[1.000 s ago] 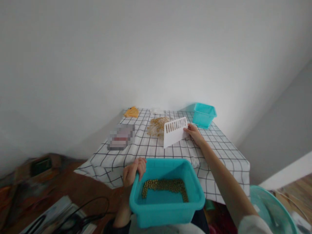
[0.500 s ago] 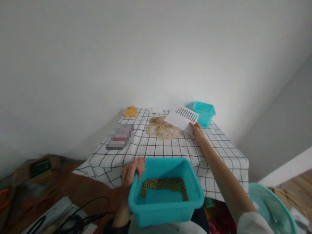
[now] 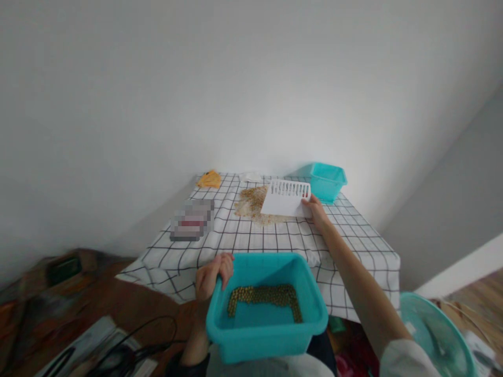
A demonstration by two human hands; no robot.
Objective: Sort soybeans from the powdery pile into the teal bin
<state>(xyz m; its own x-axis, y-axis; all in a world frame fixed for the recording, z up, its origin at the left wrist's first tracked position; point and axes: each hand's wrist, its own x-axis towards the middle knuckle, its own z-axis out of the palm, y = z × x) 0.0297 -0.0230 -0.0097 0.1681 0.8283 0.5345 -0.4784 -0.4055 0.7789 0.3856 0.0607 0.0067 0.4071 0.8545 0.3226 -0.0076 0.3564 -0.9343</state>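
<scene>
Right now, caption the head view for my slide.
Left hand grips a teal tub of golden balls; right hand holds a slotted white plate by a grainy pile.

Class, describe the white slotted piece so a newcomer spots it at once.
On the big checked tablecloth, a brownish heap lies near the middle. The right hand grips the slotted piece, which partly hides that heap. A row of slots sets it apart from the turquoise tub and small white item beyond it.

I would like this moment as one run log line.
left hand: gripping near basin | right hand: holding slotted white panel at tan pile | near basin: golden beads inside | far basin: on checked cloth
</scene>
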